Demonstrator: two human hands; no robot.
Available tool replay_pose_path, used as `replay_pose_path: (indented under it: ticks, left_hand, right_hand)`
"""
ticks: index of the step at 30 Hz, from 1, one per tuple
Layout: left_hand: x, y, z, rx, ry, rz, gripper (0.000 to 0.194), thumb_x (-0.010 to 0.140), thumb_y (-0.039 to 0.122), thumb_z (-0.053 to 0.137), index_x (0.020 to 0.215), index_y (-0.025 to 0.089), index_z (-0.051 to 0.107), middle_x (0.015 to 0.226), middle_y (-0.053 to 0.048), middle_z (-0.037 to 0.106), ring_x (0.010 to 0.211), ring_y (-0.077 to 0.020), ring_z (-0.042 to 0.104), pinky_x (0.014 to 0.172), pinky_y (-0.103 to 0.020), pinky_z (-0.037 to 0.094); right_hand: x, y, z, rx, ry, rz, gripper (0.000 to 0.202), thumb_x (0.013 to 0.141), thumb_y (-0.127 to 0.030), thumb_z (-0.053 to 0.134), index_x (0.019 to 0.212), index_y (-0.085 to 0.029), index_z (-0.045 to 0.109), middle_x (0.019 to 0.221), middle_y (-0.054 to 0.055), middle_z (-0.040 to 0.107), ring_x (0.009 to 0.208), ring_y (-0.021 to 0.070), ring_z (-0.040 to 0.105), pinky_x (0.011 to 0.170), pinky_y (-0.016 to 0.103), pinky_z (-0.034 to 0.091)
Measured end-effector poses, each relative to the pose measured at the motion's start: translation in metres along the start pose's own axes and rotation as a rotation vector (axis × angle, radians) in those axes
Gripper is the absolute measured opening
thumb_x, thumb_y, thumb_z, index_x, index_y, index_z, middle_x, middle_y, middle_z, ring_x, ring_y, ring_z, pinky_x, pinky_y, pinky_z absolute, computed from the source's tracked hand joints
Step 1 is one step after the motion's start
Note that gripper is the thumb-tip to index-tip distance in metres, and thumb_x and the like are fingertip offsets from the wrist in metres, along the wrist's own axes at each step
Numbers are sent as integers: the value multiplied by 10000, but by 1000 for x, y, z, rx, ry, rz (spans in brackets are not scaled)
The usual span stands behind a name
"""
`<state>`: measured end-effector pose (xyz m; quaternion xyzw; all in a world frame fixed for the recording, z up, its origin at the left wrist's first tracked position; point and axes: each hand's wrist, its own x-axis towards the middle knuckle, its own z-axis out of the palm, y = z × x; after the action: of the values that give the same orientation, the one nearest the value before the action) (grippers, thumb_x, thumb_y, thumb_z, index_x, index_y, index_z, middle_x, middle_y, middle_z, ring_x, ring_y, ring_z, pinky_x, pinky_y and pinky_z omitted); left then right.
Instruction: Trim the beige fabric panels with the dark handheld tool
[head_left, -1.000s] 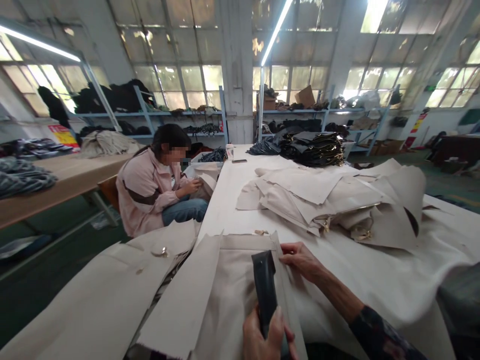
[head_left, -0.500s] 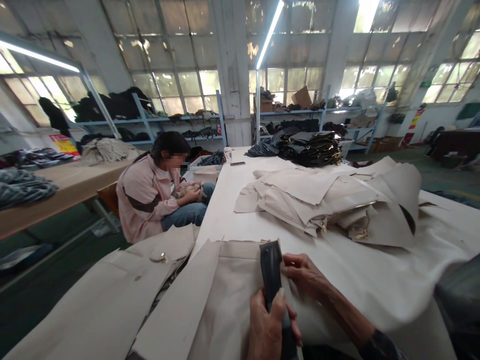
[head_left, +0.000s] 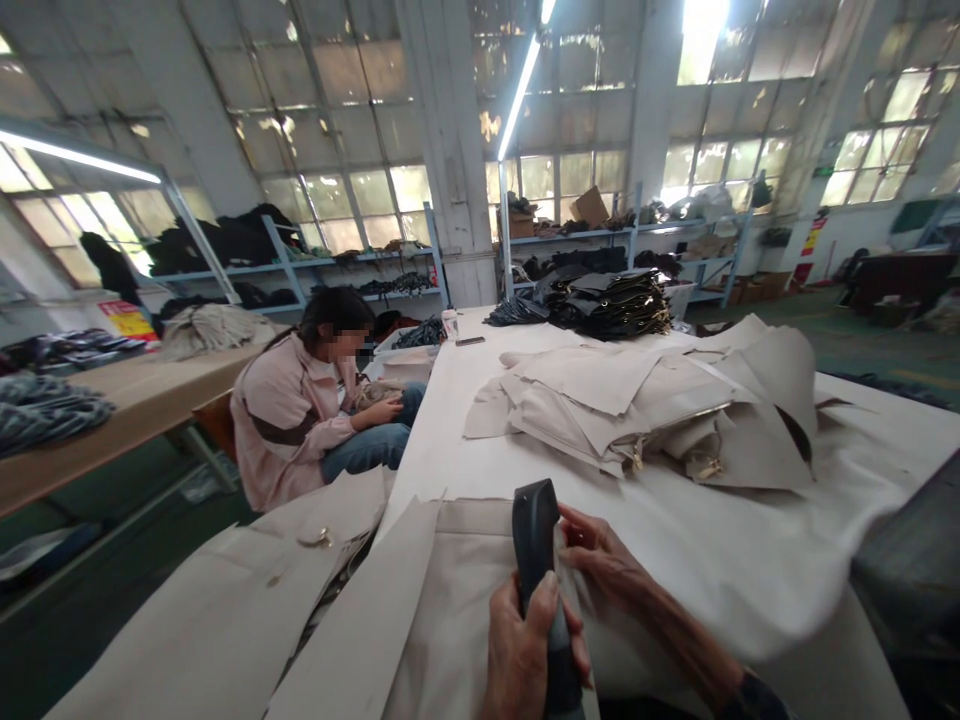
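1. Head view, near end: a beige panel (head_left: pixel 469 570) lies at the near end of the white bench (head_left: pixel 442 440); its far edge runs nearly straight, with a seam line just below.
2. The left hand (head_left: pixel 525 645) is wrapped firmly around a black tool (head_left: pixel 534 530) – long, smooth and slightly shiny, with a rounded head – tilted over the panel's right side.
3. The right hand (head_left: pixel 600 555) is just beside the tool's head, thumb and fingers drawn close; the tool partly hides the fingertips, so I cannot tell whether they pinch the panel's edge.
4. Between the panel's far edge and the loose beige pile (head_left: pixel 592 380), a strip of white top gives room, continuing along the bench's left edge to the phone (head_left: pixel 470 341) and white cup (head_left: pixel 450 322) near the far left corner.
5. The pile is stiff-looking, flat sheets with crisp corners and gold-coloured metal fittings; behind it, towards the far edge, sits a glossy black stack (head_left: pixel 600 300).
6. Left of the panel – more beige pieces (head_left: pixel 217 590), smooth and layered; beyond them, a seated co-worker (head_left: pixel 281 410) beside the bench's left edge.
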<state>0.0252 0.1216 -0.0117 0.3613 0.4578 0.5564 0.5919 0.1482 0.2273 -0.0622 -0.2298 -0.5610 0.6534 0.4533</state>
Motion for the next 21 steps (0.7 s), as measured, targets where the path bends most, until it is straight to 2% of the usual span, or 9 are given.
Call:
replay_pose_path:
  ticks: [7, 13, 21]
  left_hand:
    - [3, -5, -6, -76, 14, -26, 427, 783, 545, 554, 705, 125, 547, 377, -5, 555, 284, -99, 479, 307, -184, 407]
    - [10, -12, -17, -131, 7, -17, 429, 784, 529, 564, 645, 124, 547, 375, -2, 540, 284, -108, 486, 299, -195, 415]
    - [20, -11, -11, -165, -34, -23, 410, 780, 524, 577, 703, 122, 552, 402, 13, 547, 289, -95, 486, 299, -181, 417]
  right_hand:
    - [0, -9, 2, 52, -26, 68, 628, 667, -103, 586, 1282, -225, 541, 766, -12, 582, 698, 151, 533, 623, 254, 401]
    - [1, -2, -5, 52, -4, 113, 693, 652, -166, 626, 1329, -232, 497, 803, 5, 617, 721, 182, 570, 648, 293, 435]
    - [1, -1, -8, 11, -46, 73, 645, 708, -223, 668, 1330, -243, 501, 828, 10, 626, 793, 197, 574, 723, 323, 430]
